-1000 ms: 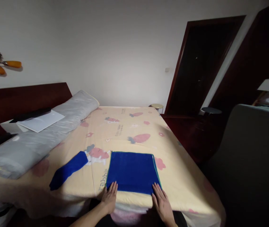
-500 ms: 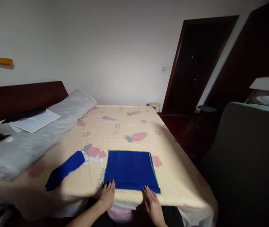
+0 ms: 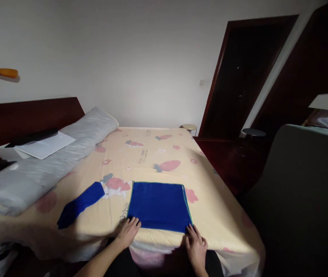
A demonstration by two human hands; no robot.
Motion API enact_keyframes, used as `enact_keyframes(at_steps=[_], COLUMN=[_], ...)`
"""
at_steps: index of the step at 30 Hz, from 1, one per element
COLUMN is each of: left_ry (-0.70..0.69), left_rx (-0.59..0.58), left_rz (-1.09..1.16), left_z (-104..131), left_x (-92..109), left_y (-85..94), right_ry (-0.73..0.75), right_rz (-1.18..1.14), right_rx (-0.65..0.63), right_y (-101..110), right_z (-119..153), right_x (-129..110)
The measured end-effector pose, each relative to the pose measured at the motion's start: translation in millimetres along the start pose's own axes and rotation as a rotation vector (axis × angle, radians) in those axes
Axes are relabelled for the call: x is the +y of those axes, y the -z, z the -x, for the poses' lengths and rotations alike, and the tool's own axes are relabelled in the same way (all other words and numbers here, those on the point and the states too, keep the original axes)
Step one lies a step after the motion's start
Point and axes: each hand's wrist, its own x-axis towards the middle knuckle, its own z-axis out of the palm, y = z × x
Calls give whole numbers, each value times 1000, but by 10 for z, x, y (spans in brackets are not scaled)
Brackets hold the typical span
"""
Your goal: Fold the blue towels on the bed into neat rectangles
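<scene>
A blue cloth with thin green edging lies flat as a near square close to the bed's front edge. At its near left corner rests my left hand, palm down, fingertips on the fabric. My right hand touches the near right corner with slightly bent, parted fingers. Both hands look open; the undersides of the fingers are hidden. To the left lies another blue cloth, a narrow slanting strip, apart from both hands.
The bed has a cream sheet with carrot prints. A long grey roll of bedding lies along the left, carrying a white flat sheet or folder. A dark chair back stands at right. Two stools, one pale and one dark, stand beyond.
My right hand has slid right along the near edge to the cloth's corner. The folded-looking band along that edge now appears flatter. My left hand stays near the left corner.
</scene>
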Motion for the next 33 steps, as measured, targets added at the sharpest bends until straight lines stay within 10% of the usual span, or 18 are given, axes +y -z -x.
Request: enact_keyframes(at_steps=[11,21,33], left_ry=[78,167,107], left_rx=[9,54,104], left_rz=[33,26,72], left_z=[61,-2,57], left_x=[-178,-245,-306], left_y=[141,216,340], right_ry=[-58,73,247], right_rz=[133,197,229], right_rx=[39,-591,-704], right_y=[41,473,647], right_z=[-61,-970,-803], right_x=[166,208,219])
